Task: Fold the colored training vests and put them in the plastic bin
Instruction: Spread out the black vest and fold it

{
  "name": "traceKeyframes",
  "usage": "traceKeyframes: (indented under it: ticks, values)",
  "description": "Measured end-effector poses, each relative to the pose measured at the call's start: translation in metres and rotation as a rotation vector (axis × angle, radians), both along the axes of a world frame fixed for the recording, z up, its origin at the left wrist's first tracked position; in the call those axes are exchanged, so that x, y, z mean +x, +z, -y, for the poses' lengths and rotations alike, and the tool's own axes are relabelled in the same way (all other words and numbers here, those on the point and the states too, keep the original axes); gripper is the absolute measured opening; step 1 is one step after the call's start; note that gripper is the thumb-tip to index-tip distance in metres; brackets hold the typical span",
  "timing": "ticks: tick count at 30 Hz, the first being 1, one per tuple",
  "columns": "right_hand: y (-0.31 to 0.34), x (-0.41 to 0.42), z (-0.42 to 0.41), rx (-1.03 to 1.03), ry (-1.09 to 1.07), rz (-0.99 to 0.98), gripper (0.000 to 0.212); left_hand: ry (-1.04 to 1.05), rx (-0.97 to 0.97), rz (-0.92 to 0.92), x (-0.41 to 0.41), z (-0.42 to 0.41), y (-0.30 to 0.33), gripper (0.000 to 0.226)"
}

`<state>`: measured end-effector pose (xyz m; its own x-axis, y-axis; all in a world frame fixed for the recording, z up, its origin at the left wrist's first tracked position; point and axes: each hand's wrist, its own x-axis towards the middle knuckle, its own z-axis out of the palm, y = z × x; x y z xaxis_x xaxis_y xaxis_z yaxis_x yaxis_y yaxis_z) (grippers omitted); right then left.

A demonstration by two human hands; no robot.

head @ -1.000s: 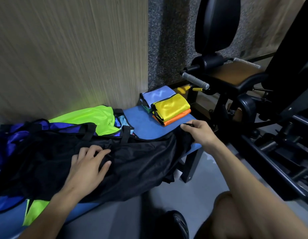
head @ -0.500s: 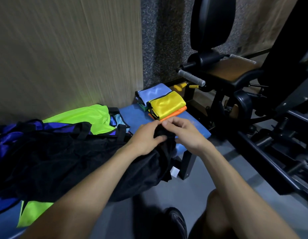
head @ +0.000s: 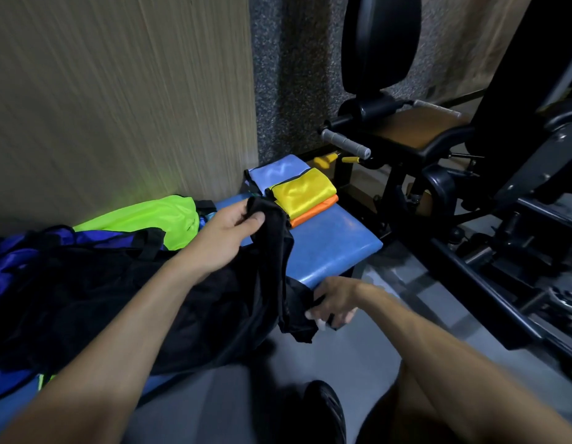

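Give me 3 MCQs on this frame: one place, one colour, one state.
1. Where does the folded pile lie?
A. floor
B. far end of the blue bench
C. machine seat

2. What colour is the vest on top of the front folded stack?
A. yellow
B. red
C. white

3. What is the left hand doing?
A. resting flat
B. hanging idle
C. gripping the black vest

Answers:
1 B: the folded pile sits on the blue bench by the wall.
2 A: yellow lies over orange.
3 C: the left hand is curled on the black vest; the right hand holds its lower end.
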<state>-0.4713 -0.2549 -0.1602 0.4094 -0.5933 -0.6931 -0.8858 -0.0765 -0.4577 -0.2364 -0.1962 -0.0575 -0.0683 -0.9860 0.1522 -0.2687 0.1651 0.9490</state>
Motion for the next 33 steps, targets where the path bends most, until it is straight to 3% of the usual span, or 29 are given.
traceKeyframes:
  ticks: [3, 6, 11, 14, 16, 19, 23, 26, 30, 33]
  values:
    - [-0.003, 0.007, -0.01, 0.025, -0.187, 0.142, 0.043, -0.021, 0.047, -0.086, 0.0, -0.007, 0.007, 0.024]
    - [-0.006, 0.014, -0.022, -0.055, -0.345, 0.255, 0.032, -0.032, 0.068, -0.097, -0.002, -0.011, 0.011, 0.023]
    - [0.01, 0.013, -0.026, -0.203, -0.321, 0.331, 0.026, -0.016, 0.056, -0.003, -0.002, -0.011, 0.01, 0.022]
    - [0.04, 0.009, -0.025, -0.267, -0.373, 0.598, 0.029, 0.017, 0.06, 0.006, 0.001, -0.013, 0.01, 0.017]
    - [0.06, 0.009, -0.022, -0.418, -0.337, 0.749, 0.042, 0.06, 0.042, 0.041, 0.004, -0.013, 0.012, 0.028]
    - [0.079, 0.02, -0.015, -0.6, -0.246, 0.901, 0.04, 0.137, -0.011, 0.074, 0.009, -0.011, 0.015, 0.044]
    - [0.096, 0.042, -0.001, -0.873, -0.251, 1.001, 0.029, 0.188, -0.058, 0.013, 0.012, -0.012, 0.027, 0.019]
    - [0.09, 0.055, 0.024, -0.98, -0.281, 0.894, 0.023, 0.208, -0.075, 0.011, 0.016, -0.006, 0.029, 0.019]
    - [0.047, 0.051, 0.046, -0.759, -0.413, 0.58, 0.036, 0.215, -0.01, 0.15, 0.027, 0.004, 0.016, 0.04]
    - [0.044, 0.036, 0.049, -0.624, -0.369, 0.436, 0.05, 0.199, -0.012, 0.192, 0.031, 0.007, 0.006, 0.04]
